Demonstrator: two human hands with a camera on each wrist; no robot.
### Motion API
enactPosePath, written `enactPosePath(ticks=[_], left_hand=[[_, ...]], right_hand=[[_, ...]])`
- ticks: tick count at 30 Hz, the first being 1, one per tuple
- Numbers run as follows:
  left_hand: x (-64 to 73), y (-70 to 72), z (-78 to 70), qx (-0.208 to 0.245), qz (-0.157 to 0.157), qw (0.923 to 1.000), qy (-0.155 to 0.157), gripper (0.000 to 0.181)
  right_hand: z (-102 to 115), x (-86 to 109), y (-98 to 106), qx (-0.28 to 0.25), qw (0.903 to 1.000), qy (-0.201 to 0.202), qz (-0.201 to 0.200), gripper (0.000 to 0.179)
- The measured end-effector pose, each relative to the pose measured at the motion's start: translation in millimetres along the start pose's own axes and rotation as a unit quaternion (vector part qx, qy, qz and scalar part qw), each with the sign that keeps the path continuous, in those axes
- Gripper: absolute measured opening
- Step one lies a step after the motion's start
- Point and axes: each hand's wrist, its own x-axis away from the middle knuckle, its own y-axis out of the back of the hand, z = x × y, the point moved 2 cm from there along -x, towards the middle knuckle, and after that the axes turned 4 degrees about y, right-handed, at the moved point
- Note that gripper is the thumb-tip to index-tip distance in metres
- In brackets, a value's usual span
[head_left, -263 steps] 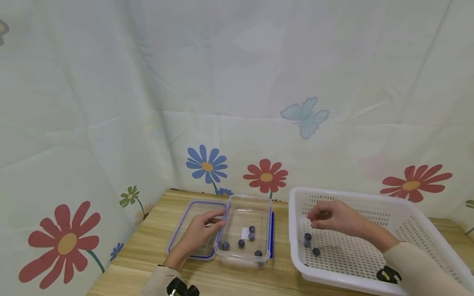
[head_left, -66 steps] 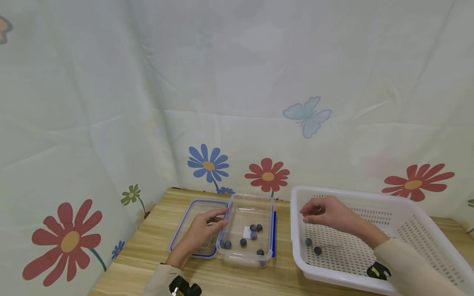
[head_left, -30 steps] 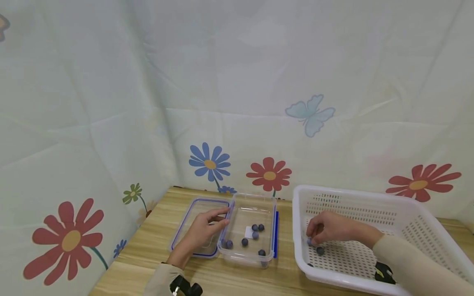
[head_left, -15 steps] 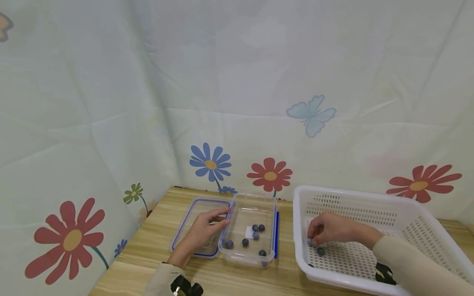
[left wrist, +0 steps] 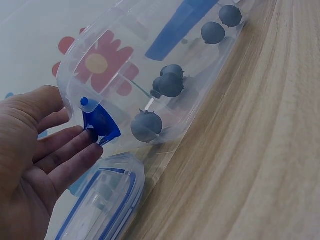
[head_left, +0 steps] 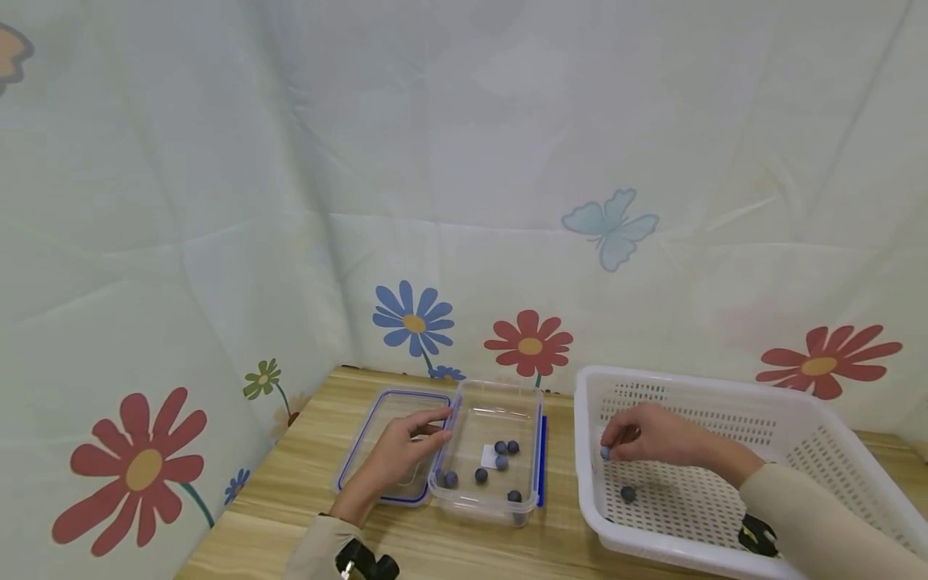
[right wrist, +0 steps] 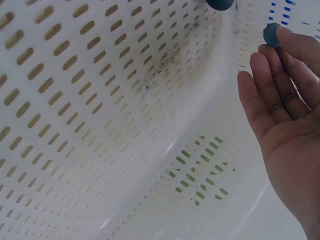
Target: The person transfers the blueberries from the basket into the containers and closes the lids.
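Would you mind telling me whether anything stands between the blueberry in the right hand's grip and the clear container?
Yes: the left wall of the white basket, then the right side of the clear container with its blue flap. The blueberry probably needs lifting over both; nothing visible covers the open top.

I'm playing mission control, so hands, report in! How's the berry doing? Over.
Right hand pinching one blueberry inside white basket. Left hand at clear box. Another blueberry on basket floor. Basket wall between held berry and box.
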Motion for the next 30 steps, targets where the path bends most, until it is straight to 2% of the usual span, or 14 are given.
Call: enactPosePath(ticks=[11, 18, 23, 30], left_hand=[[0.3, -0.4, -0.7, -0.002, 0.001, 1.0000, 0.009, 0.044], [-0.9, -0.3, 2.2, 0.001, 0.002, 1.0000, 0.003, 0.045], [-1.9, -0.4, 4.0, 0.000, 0.000, 1.0000, 0.001, 0.044], [-1.7, 0.1, 3.4, -0.001, -0.004, 1.0000, 0.005, 0.044]], right_hand=[[13, 5.9, 10, -0.011, 0.9980, -0.003, -0.061, 0.015], [18, 6.8, 18, -0.006, 0.9946, -0.009, -0.103, 0.017], [21, 7.6, 21, -0.005, 0.9923, 0.006, -0.124, 0.018], [29, 4.0, 23, -0.006, 0.9891, 0.004, -0.147, 0.020]])
